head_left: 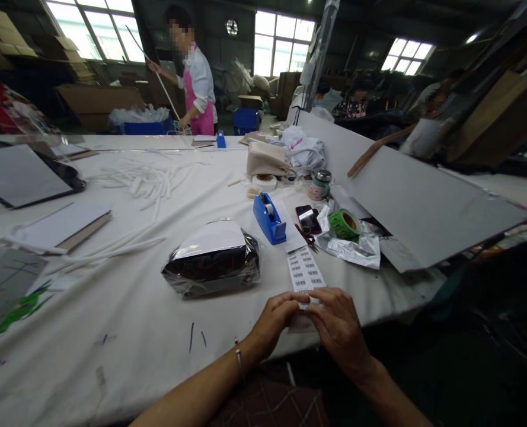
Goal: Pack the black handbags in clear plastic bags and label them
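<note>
A white sheet of barcode labels (304,270) lies near the table's front edge. My left hand (275,320) and my right hand (337,320) meet over its near end, fingers curled and pinching at it. A plastic-wrapped packet (212,256), white on top and dark below, sits just left of the sheet. A blue tape dispenser (268,218) stands behind the sheet. Beside the dispenser lie a phone (308,219) and a green tape roll (344,223).
A large grey board (418,196) leans across the right side of the white table (125,320). White foam strips (147,178), flat boards (18,175), a bag (267,159) and a jar (320,184) lie further back. A person in a pink apron (196,83) stands at the far edge.
</note>
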`<state>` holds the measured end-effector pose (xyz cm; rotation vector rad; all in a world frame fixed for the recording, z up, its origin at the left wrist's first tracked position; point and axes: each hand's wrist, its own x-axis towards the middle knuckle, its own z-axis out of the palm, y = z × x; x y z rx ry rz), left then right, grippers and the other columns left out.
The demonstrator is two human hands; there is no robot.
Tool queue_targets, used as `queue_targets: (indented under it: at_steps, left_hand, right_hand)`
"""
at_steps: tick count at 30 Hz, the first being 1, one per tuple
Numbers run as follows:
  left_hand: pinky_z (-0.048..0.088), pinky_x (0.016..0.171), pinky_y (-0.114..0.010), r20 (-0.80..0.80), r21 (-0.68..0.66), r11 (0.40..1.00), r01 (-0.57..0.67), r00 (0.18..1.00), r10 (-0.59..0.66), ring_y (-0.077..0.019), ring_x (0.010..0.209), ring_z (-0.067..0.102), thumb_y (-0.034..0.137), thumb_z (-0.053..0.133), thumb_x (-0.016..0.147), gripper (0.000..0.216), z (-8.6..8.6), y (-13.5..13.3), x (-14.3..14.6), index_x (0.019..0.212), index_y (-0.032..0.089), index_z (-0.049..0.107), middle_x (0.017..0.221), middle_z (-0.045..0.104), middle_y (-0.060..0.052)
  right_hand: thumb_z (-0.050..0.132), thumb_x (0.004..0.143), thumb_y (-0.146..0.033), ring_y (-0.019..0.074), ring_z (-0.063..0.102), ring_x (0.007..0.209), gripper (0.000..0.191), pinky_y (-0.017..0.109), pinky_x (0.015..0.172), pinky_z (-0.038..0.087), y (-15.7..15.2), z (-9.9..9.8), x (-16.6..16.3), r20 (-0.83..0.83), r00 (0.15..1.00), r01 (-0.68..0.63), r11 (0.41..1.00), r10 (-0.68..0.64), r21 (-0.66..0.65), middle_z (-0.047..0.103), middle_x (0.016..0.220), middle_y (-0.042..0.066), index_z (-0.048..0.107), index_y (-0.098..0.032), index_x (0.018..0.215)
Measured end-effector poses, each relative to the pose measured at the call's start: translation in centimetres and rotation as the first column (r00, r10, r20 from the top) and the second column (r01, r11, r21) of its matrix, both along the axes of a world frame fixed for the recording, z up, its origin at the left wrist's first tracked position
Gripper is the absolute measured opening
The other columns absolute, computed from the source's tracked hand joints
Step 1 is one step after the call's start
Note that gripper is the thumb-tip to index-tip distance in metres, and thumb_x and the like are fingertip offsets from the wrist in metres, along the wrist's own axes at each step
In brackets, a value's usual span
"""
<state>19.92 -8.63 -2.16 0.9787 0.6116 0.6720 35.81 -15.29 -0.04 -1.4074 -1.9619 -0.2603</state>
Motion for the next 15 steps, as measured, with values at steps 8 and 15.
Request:
queue_targets:
  at_steps: [8, 15]
  left_hand:
    - [0.040, 0.065, -0.025, 0.018, -0.185, 0.982, -0.033, 0.999, 0.037, -0.0122, 0.064, 0.054, 0.030, 0.072, 0.067, 0.033, -1.1, 0.6, 0.7, 0.093, 0.008, 0.070, 0.078, 0.065, -0.005]
    - [0.043, 0.070, -0.029, -0.372, 0.331, 0.943, 0.023, 0.922, 0.109, -0.0206, 0.079, 0.061, 0.015, 0.057, 0.070, 0.026, -4.0, 0.7, -0.4, 0.092, 0.019, 0.071, 0.088, 0.071, -0.005]
  right_hand:
    - [0.062, 0.085, -0.011, 0.0241, 0.061, 0.103, 0.017, 0.048, 0.098, 0.043, -0.4, 0.0, -0.2, -0.019, 0.996, -0.083, 0.997, 0.083, 0.001, 0.069, 0.103, 0.003, 0.064, -0.027, 0.091]
    - [0.065, 0.086, -0.026, 0.0264, 0.062, 0.098, 0.005, 0.042, 0.086, 0.051, 1.0, 2.6, -1.9, -0.311, 0.948, -0.084, 0.996, 0.070, -0.032, 0.067, 0.097, 0.006, 0.066, -0.029, 0.082]
